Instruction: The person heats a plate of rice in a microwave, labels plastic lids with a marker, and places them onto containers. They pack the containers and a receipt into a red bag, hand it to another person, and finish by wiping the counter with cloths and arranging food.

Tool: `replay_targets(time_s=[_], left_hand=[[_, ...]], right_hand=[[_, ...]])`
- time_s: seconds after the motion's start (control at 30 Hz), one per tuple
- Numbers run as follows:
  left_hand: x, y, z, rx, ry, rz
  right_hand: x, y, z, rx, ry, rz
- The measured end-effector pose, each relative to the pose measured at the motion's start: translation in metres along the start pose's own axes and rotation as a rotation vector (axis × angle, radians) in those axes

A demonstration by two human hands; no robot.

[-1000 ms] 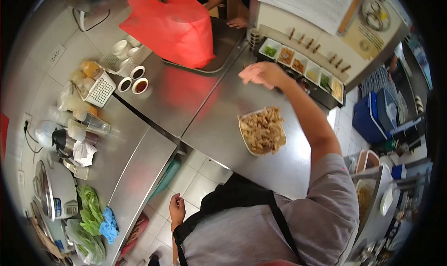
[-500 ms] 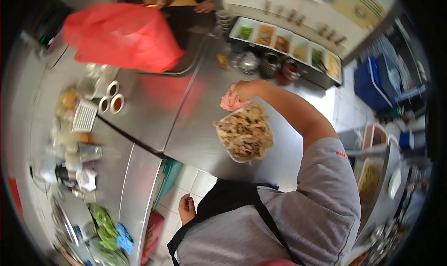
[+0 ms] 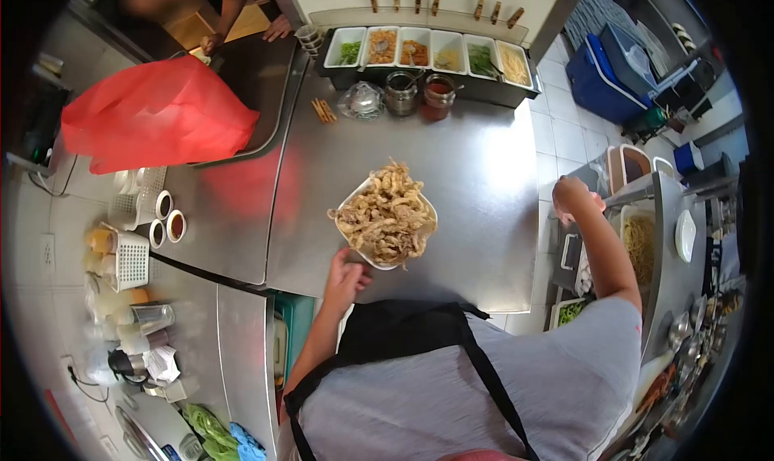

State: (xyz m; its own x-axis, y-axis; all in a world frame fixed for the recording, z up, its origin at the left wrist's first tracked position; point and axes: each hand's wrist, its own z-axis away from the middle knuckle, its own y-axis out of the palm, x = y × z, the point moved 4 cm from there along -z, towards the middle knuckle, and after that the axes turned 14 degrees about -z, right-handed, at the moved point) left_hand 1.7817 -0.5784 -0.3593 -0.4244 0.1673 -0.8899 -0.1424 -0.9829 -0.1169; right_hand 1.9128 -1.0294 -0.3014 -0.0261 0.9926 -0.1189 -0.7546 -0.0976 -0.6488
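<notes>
A white plate heaped with golden, battered fried pieces rests on the steel counter. My left hand is at the plate's near left edge, fingers apart and holding nothing. Out past the counter's right edge, my right hand is closed around a pink cloth, which is mostly hidden by the hand. Below it are trays beside a container of noodles.
Topping trays line the counter's back, with a jar of red sauce in front. A red plastic bag covers part of a dark tray. Sauce cups stand left. Another person's hand shows at the back left.
My right hand has left the plate's far rim and swung right with the pink cloth. My left hand has come up from beside my body to the plate. The view has shifted.
</notes>
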Motion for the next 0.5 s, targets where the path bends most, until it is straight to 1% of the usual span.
replay_targets(time_s=[0.03,0.1,0.13,0.17,0.2,0.23,0.27,0.33,0.43,0.47,0.5], left_hand=[[-0.001,0.011,-0.007,0.022,-0.012,0.043],[-0.006,0.022,-0.014,0.009,-0.066,0.103],[-0.009,0.023,-0.017,0.004,-0.093,0.132],[-0.014,0.021,-0.018,-0.002,-0.128,0.146],[-0.017,0.019,-0.022,0.002,-0.131,0.101],[-0.019,0.015,-0.024,0.005,-0.137,0.055],[-0.02,0.012,-0.025,0.009,-0.144,0.011],[-0.022,0.01,-0.028,-0.082,-0.094,0.034],[-0.011,0.002,-0.039,-0.252,0.043,0.067],[-0.004,-0.002,-0.041,-0.315,0.096,0.076],[-0.006,-0.004,-0.038,-0.314,0.081,0.101]], right_hand=[[-0.003,-0.003,0.0,-0.113,-0.002,-0.046],[0.005,-0.002,-0.006,-0.46,-0.232,-0.482],[0.029,-0.004,-0.006,-0.474,-0.213,-0.545],[0.047,0.007,-0.029,-0.52,-0.336,-0.531],[0.074,0.004,-0.026,-0.647,-0.277,-0.491],[0.092,0.003,-0.033,-0.757,-0.34,-0.565],[0.11,-0.005,-0.035,-0.829,-0.466,-0.654],[0.144,-0.02,-0.042,-0.903,-0.6,-0.674],[0.188,-0.044,-0.047,-0.845,-0.702,-0.751],[0.198,-0.052,-0.048,-0.796,-0.766,-0.73],[0.207,-0.06,-0.047,-0.742,-0.828,-0.707]])
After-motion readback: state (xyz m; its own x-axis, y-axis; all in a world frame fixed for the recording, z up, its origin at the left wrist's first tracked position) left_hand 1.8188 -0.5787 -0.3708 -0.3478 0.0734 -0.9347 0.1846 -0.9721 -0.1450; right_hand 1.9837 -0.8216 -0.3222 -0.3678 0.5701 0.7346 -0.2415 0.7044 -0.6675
